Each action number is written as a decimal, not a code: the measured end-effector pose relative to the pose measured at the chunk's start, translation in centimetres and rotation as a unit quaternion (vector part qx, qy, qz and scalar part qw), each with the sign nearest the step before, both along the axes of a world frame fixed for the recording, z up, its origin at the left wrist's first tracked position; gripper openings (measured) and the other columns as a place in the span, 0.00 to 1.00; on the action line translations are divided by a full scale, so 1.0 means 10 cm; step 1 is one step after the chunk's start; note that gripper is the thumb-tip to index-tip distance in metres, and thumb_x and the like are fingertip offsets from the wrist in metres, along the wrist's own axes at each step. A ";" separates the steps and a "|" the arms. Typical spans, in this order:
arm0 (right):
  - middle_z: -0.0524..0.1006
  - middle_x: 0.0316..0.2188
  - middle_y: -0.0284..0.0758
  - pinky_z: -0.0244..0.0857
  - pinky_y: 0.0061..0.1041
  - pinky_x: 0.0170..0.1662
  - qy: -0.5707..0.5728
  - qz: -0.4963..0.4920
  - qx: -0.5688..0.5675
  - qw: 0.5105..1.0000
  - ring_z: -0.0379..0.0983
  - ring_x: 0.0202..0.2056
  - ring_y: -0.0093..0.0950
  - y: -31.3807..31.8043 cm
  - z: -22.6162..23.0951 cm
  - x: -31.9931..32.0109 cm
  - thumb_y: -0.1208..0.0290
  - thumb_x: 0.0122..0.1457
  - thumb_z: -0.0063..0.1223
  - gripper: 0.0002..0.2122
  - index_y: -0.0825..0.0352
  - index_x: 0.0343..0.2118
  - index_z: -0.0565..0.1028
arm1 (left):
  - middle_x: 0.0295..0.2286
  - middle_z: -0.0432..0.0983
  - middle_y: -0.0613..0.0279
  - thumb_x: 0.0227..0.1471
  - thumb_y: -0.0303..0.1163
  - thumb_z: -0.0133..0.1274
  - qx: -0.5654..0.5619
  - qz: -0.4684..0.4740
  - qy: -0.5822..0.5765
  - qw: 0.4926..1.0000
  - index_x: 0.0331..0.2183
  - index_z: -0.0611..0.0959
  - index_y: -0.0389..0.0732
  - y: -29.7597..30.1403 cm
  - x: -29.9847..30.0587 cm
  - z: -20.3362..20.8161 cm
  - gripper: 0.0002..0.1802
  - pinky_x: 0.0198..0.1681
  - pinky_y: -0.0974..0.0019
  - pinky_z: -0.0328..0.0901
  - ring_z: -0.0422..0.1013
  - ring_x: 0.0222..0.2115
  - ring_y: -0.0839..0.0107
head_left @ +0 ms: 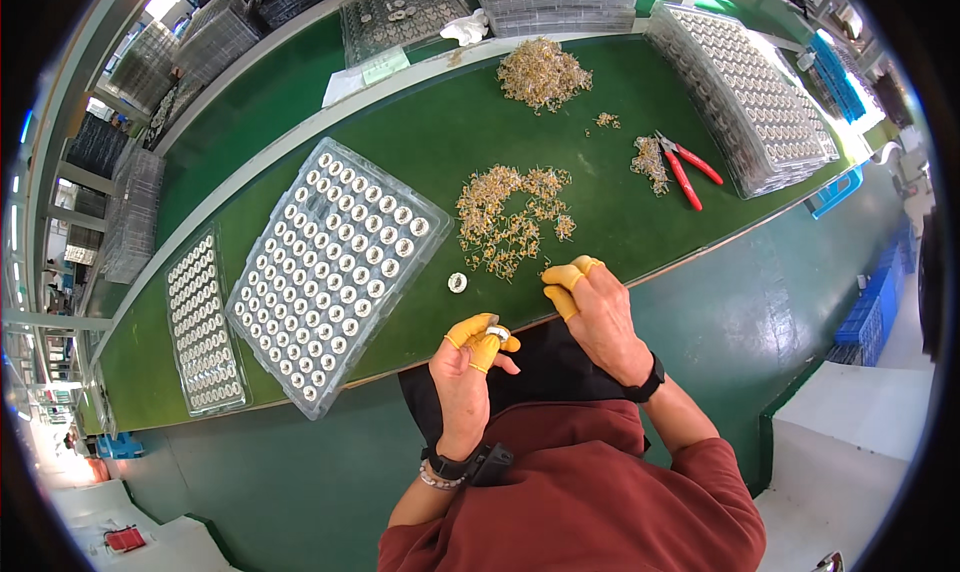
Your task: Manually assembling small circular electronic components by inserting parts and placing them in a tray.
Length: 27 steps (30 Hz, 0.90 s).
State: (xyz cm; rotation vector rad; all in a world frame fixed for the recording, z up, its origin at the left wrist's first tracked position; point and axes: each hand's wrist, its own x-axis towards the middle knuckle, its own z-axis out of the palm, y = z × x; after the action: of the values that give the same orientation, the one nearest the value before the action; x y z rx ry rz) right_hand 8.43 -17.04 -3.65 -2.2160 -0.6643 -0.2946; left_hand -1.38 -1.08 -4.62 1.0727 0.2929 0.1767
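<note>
My left hand, in yellow finger cots, pinches a small round white part above the table's near edge. My right hand, also in yellow finger cots, is bent with its fingertips drawn together at the near side of a loose pile of small wire-legged components. Whatever its fingertips hold is too small to make out. A single round white part lies on the green table between the pile and my left hand. Left of it, a clear plastic tray carries rows of similar round parts.
A second filled tray lies farther left. Behind the loose pile stands a bigger heap of components. Red-handled cutters rest beside a small clump of components. Stacked filled trays occupy the right end; more trays stand at the back.
</note>
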 end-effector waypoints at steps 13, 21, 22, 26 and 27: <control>0.70 0.24 0.38 0.66 0.35 0.32 -0.059 0.052 -0.185 0.980 0.70 0.29 0.38 0.00 -0.01 0.23 0.75 0.46 0.56 0.06 0.67 0.25 0.71 | 0.33 0.74 0.56 0.58 0.24 0.46 0.006 -0.021 0.026 0.999 0.44 0.73 0.32 -0.06 0.02 0.07 0.12 0.25 0.73 0.68 0.73 0.29 0.72; 0.73 0.24 0.34 0.65 0.21 0.28 0.231 0.093 0.093 0.964 0.69 0.24 0.23 -0.04 0.11 0.02 0.80 0.52 0.53 0.04 0.70 0.31 0.71 | 0.32 0.75 0.58 0.54 0.20 0.52 -0.024 -0.046 0.036 0.998 0.40 0.75 0.31 -0.10 0.05 0.10 0.10 0.26 0.73 0.69 0.73 0.27 0.74; 0.73 0.25 0.33 0.65 0.20 0.30 0.259 0.104 0.107 0.954 0.70 0.25 0.21 -0.04 0.13 -0.02 0.80 0.53 0.53 0.04 0.70 0.31 0.71 | 0.31 0.75 0.58 0.53 0.20 0.52 -0.027 -0.055 0.035 0.998 0.39 0.75 0.31 -0.10 0.05 0.10 0.10 0.26 0.73 0.69 0.73 0.27 0.74; 0.73 0.23 0.32 0.65 0.21 0.29 0.320 0.103 0.207 0.919 0.69 0.23 0.21 0.02 0.07 -0.15 0.78 0.53 0.55 0.05 0.70 0.31 0.71 | 0.32 0.76 0.57 0.54 0.25 0.54 0.002 -0.061 0.034 0.998 0.39 0.76 0.32 -0.07 0.03 0.05 0.10 0.25 0.71 0.70 0.74 0.28 0.71; 0.73 0.23 0.31 0.65 0.20 0.30 0.345 0.099 0.227 0.905 0.69 0.24 0.19 0.02 0.07 -0.16 0.78 0.53 0.55 0.05 0.70 0.31 0.71 | 0.32 0.76 0.57 0.54 0.25 0.54 0.002 -0.061 0.034 0.998 0.39 0.76 0.32 -0.07 0.03 0.04 0.10 0.25 0.71 0.70 0.74 0.28 0.71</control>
State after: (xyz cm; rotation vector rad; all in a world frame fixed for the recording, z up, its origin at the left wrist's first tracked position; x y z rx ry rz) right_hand 6.80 -16.83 -2.97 -1.6205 -0.3661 0.3987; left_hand -1.10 -1.80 -4.22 1.0983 0.2874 0.0304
